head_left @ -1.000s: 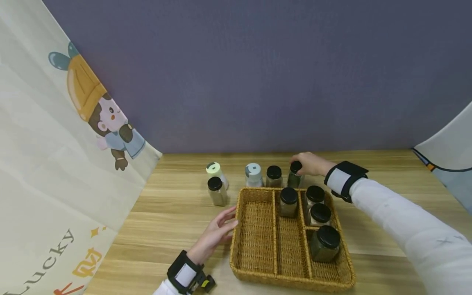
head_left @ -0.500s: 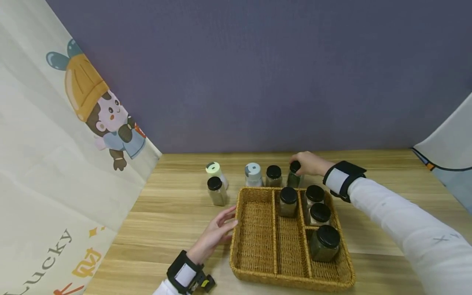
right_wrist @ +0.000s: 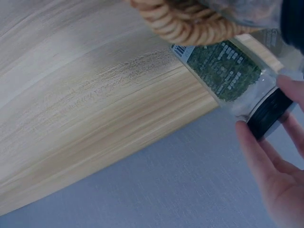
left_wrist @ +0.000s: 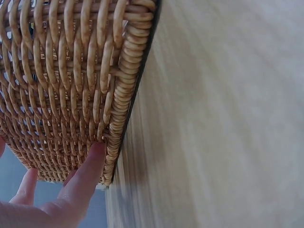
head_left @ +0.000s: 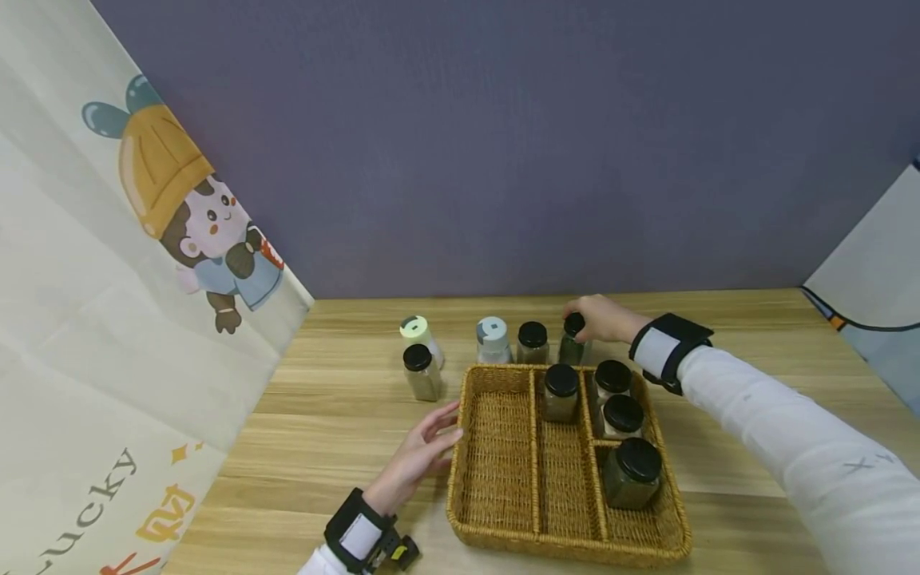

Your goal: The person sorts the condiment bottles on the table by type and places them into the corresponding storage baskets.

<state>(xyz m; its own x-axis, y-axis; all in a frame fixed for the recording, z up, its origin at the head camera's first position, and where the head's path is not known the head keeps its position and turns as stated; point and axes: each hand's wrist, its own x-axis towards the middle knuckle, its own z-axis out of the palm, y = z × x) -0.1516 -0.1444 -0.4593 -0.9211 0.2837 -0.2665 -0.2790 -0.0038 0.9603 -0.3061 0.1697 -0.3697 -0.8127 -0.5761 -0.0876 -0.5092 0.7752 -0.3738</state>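
Observation:
My right hand (head_left: 604, 318) grips the black lid of a spice jar (head_left: 571, 351) that stands behind the basket. In the right wrist view this jar (right_wrist: 223, 71) shows green dried flakes, with fingers and thumb around its lid. My left hand (head_left: 417, 455) touches the left wall of the wicker basket (head_left: 496, 540) with its fingers extended; the left wrist view shows fingertips against the weave (left_wrist: 61, 95). Inside the basket, one black-lidded jar (head_left: 561, 393) stands in the middle compartment. Two jars (head_left: 622, 417) share the back right compartment, and a larger jar (head_left: 632, 475) occupies the front right one.
Behind the basket stand a black-lidded jar (head_left: 533, 343) and a white-capped bottle (head_left: 493, 342). Left of the basket are a black-lidded jar (head_left: 422, 375) and a bottle with a pale green cap (head_left: 418, 329). A grey-blue wall (head_left: 503, 160) bounds the wooden table (head_left: 345, 359).
Both hands, the jars and the basket keep their places. Only the head view has shifted very slightly.

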